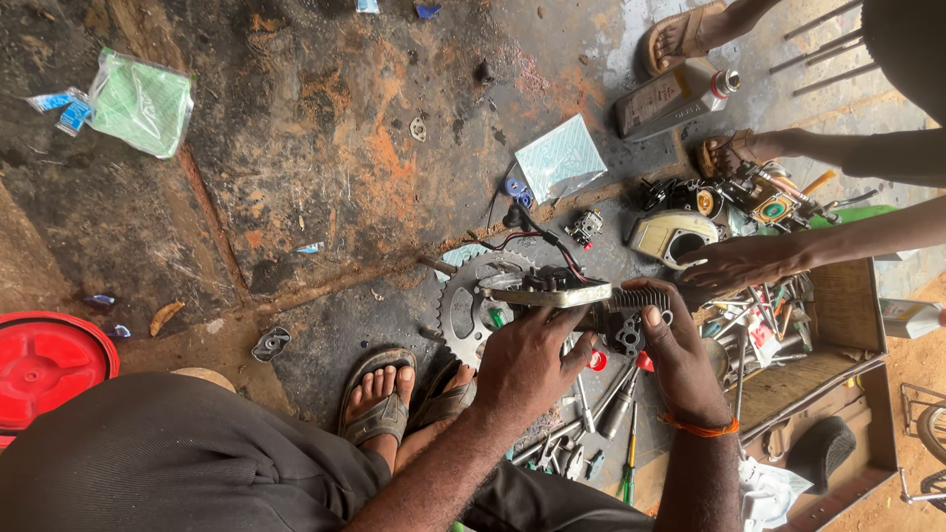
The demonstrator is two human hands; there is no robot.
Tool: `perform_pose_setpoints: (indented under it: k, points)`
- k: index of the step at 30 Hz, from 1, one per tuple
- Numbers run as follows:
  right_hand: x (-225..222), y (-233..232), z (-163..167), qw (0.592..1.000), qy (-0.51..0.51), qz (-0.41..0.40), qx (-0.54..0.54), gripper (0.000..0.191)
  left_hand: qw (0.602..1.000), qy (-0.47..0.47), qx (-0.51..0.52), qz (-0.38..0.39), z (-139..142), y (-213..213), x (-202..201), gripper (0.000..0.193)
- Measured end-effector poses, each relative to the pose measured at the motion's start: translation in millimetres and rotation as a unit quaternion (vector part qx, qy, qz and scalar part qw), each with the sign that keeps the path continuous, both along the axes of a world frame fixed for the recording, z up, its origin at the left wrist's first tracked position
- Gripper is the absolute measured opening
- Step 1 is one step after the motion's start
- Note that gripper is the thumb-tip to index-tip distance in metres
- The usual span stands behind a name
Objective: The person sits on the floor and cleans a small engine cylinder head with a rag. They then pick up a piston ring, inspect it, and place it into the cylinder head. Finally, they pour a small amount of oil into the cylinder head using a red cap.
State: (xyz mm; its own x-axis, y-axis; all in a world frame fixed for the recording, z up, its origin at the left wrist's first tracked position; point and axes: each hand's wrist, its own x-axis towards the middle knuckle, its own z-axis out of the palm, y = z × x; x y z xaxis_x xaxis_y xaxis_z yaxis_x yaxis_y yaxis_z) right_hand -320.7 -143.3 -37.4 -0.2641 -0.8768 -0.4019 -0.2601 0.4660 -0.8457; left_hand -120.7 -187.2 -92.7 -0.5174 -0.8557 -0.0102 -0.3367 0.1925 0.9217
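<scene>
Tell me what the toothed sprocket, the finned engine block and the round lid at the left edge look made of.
Sprocket: steel by its look, dull grey, grimy, with cut teeth. Finned engine block, gripped by the left hand and right hand: probably cast aluminium, matt grey. Round lid: glossy red moulded plastic.

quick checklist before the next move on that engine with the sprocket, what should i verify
1. Left hand gripping the small engine: ok, fingers lie over its body.
2. Right hand on the finned cylinder: ok, fingers wrap it.
3. Sprocket clear of the sandalled feet: not ok, it hangs right above them.
4. Red and black wires free of the hands: ok.
5. Another person's hand clear: not ok, close beside the cylinder.
6. Loose tools underneath: not ok, cluttered.
</scene>
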Motion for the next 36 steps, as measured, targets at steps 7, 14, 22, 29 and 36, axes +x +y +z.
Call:
perform_pose_setpoints:
  k: [7, 14, 22, 29, 36]
  points:
    - [-0.6, 4.7, -5.3, 1.000, 0.017, -0.004, -0.006, 0.052, 1.000, 0.001, 0.015, -0.003, 2.1, -1.6, -0.1, 0.042]
    - [-3.8, 12.0, -12.8, 0.999, -0.021, -0.009, -0.026, 0.052, 1.000, -0.005, -0.007, 0.007, -2.8, -1.6, -4.5, 0.039]
    - [-7.2, 12.4, -19.1, 0.998, -0.019, 0.009, -0.057, 0.053, 1.000, 0.015, -0.006, 0.004, -1.7, 0.0, -2.1, 0.040]
    - [-12.4, 12.0, -14.3, 0.995, 0.048, 0.064, -0.068, 0.061, 1.000, 0.014, -0.007, -0.006, -6.7, 1.0, -3.3, 0.039]
    - [-8.3, 13.3, -18.6, 0.998, 0.045, 0.028, -0.037, 0.054, 1.000, 0.007, -0.001, -0.016, -11.6, 3.8, -4.6, 0.038]
